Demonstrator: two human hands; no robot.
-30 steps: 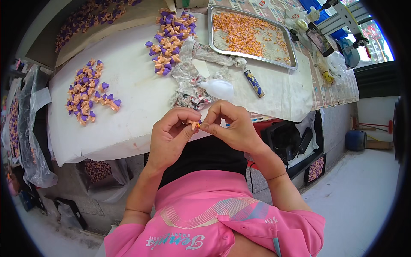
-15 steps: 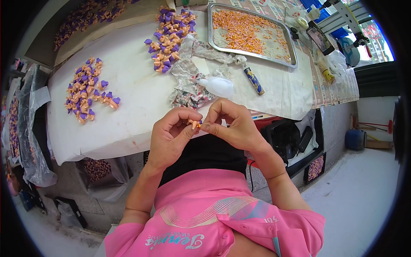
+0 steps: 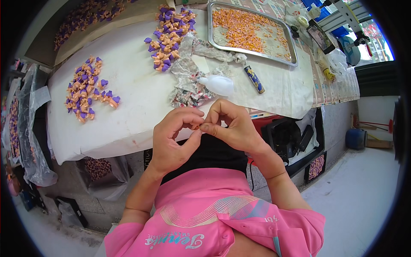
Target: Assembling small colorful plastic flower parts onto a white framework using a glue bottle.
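Over the near edge of the table, my left hand [image 3: 173,139] and my right hand [image 3: 231,128] meet at the fingertips. A small orange piece [image 3: 196,127] shows between them. My right thumb and forefinger pinch at it, and my left thumb tip presses close beneath. My left fingers curl round and hide whatever else they hold. Beyond my hands lies a white squeeze bottle [image 3: 219,86] on a crumpled printed cloth [image 3: 186,96]. Small peach figures with purple parts form one pile [image 3: 83,88] at the left and another pile [image 3: 170,36] at the back middle.
A metal tray [image 3: 209,26] of tiny orange and pink pieces stands at the back right. Near it lies a dark blue patterned tube [image 3: 254,79]. A phone [image 3: 320,37] on a metal stand is at the far right. White paper [image 3: 128,103] covers the table.
The peach figure seen between my fingers is no longer visible; only a small orange piece shows. My left fingers have shifted, with the thumb lower. My right hand stays almost in place.
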